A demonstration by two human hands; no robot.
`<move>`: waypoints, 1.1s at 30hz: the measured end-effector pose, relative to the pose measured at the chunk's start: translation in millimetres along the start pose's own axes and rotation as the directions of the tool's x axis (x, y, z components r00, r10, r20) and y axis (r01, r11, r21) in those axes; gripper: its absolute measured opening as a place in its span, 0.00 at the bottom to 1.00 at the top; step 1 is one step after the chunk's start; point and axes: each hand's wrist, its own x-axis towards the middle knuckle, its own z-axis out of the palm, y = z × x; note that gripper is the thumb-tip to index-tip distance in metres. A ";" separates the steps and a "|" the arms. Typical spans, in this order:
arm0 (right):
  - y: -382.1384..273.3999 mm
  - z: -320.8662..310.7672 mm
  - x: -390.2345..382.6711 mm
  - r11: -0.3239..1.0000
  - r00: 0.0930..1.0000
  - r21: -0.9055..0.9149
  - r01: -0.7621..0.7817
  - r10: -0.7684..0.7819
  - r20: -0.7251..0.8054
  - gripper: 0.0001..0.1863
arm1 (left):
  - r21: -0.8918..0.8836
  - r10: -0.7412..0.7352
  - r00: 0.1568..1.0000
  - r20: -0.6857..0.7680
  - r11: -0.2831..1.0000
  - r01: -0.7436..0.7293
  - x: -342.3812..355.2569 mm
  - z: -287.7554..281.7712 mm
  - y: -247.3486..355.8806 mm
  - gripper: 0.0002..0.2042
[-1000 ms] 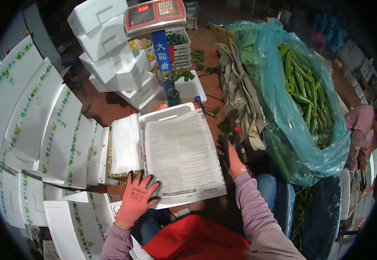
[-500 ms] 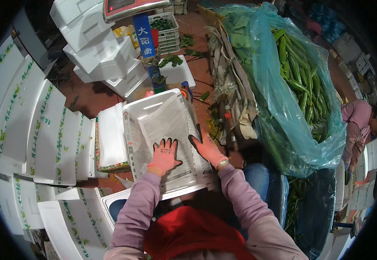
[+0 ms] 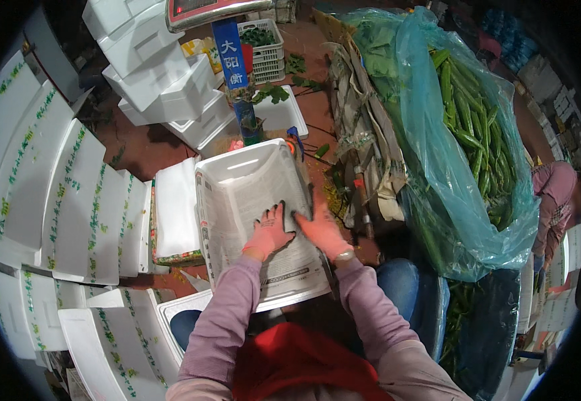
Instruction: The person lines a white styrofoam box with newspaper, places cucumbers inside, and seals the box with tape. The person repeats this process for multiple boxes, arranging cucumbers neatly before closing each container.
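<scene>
In front of me stands a white foam box [image 3: 237, 168] with sheets of newspaper [image 3: 274, 257] lining its inside and lying over its right wall. My left hand [image 3: 272, 230], in a pink glove with dark fingertips, presses on the paper inside the box with its fingers spread. My right hand [image 3: 322, 227], gloved the same way, lies along the box's right side against the paper edge, thumb apart from the fingers. Neither hand holds anything.
White foam boxes [image 3: 70, 200] stand in rows at left, more are stacked [image 3: 150, 63] behind. A scale [image 3: 227, 10] rises beyond the box. At right lies a large blue plastic bag [image 3: 414, 134] of long green vegetables [image 3: 471, 127]. Another person [image 3: 551, 194] bends at far right.
My left hand has slid right and forward over the newspaper, closer to my right hand. The paper now lies flatter against the box's inside. The whole view has shifted slightly.
</scene>
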 end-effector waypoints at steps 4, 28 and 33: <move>4.1 7.7 1.1 0.999 0.987 -0.018 0.028 -0.025 0.158 0.52 | 0.100 0.066 0.988 0.138 0.992 -0.080 10.4 7.2 -3.1 0.51; 176.4 35.5 -203.0 0.805 0.900 -0.520 -0.286 0.412 0.143 0.45 | 0.461 0.131 0.984 0.116 0.871 -0.171 -67.8 31.7 -41.7 0.44; 156.4 45.2 -217.8 0.784 0.942 -0.545 -0.298 0.332 -0.037 0.48 | 0.483 0.104 0.988 0.113 0.864 -0.146 -65.7 38.6 -42.1 0.49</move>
